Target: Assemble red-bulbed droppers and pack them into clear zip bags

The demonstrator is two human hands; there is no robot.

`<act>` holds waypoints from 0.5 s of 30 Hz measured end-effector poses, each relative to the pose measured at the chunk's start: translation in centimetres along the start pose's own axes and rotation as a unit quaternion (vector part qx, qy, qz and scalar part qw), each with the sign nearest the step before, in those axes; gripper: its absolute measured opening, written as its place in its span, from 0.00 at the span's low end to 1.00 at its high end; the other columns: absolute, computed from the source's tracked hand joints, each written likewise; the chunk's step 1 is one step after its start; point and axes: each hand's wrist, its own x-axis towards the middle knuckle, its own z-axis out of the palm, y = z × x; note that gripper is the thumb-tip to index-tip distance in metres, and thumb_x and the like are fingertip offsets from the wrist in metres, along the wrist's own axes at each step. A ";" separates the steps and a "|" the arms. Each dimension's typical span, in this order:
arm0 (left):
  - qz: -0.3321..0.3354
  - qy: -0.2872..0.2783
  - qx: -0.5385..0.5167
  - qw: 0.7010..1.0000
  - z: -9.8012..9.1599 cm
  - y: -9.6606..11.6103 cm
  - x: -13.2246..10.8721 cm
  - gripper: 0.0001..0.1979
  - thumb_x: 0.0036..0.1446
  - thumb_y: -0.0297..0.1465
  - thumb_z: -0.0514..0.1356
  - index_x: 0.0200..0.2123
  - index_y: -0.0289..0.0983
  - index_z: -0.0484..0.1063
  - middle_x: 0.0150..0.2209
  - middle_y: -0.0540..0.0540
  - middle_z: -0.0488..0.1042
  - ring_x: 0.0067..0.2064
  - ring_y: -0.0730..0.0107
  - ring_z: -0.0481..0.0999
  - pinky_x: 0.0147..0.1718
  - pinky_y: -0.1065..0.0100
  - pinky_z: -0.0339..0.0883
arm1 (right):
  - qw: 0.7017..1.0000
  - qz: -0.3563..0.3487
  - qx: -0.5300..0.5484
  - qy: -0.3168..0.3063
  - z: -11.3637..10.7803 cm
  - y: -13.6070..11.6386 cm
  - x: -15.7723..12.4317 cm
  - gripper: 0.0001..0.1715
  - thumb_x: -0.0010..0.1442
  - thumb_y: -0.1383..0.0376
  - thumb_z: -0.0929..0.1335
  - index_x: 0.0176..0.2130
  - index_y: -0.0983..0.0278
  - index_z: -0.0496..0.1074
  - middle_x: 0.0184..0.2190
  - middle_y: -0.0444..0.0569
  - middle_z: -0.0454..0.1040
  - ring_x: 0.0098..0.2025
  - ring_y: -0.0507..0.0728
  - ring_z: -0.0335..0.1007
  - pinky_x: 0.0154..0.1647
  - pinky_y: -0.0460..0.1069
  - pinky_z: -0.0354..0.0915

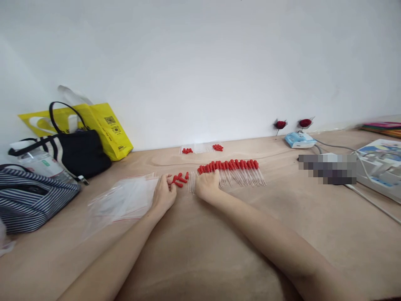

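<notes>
While your left hand (163, 191) is resting just left of the loose red caps (179, 180), its fingertips are meeting the edge of that group; whether they are pinching a cap, you cannot tell. Uncapped clear sticks (191, 184) are lying between your two hands. Your right hand (206, 184) is covering the left end of the row of red-capped sticks (233, 166), its fingers curling inward; their tips are hiding, so you cannot tell whether they are gripping anything. Both your forearms are slanting inward from the lower edge. Flat plastic bags (125, 194) are bordering your left hand, and a striped bag (34, 200) is sitting farther left. Beyond the row, two small red clusters (218, 147) are lying near the wall (200, 75). Wooden tabletop (282, 217) is stretching rightward from the row toward a pale cable (372, 202).
</notes>
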 end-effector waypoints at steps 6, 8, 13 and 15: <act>0.175 -0.001 -0.052 0.983 -0.2 1.3 -1.4 0.16 0.53 0.24 0.48 0.45 0.38 0.66 0.31 0.48 0.62 0.32 0.70 0.67 0.34 0.68 0.64 | 0.994 -0.054 0.003 0.092 0.5 5.5 -4.3 0.14 0.59 0.70 0.57 0.40 0.71 0.67 0.39 0.59 0.70 0.43 0.60 0.63 0.42 0.53 0.52; 0.207 -0.015 -0.088 0.974 -0.1 2.2 -2.2 0.14 0.53 0.25 0.50 0.43 0.38 0.66 0.33 0.47 0.63 0.32 0.71 0.67 0.34 0.68 0.65 | 0.985 -0.124 0.013 0.122 1.2 8.0 -5.9 0.11 0.59 0.70 0.57 0.37 0.69 0.66 0.36 0.55 0.70 0.40 0.58 0.62 0.39 0.51 0.53; 0.253 -0.107 -0.141 0.951 0.1 4.3 -4.4 0.04 0.54 0.28 0.52 0.35 0.38 0.64 0.32 0.49 0.68 0.33 0.71 0.69 0.35 0.68 0.64 | 0.953 -0.234 0.075 0.178 3.0 12.7 -8.7 0.10 0.60 0.69 0.59 0.35 0.66 0.67 0.32 0.51 0.70 0.35 0.56 0.61 0.36 0.50 0.56; 0.246 -0.142 -0.133 0.950 0.1 4.8 -5.1 0.03 0.53 0.31 0.54 0.31 0.38 0.63 0.30 0.50 0.69 0.33 0.70 0.69 0.35 0.67 0.63 | 0.944 -0.256 0.106 0.176 3.2 13.5 -9.1 0.10 0.60 0.68 0.59 0.37 0.65 0.68 0.32 0.50 0.71 0.35 0.55 0.61 0.37 0.51 0.56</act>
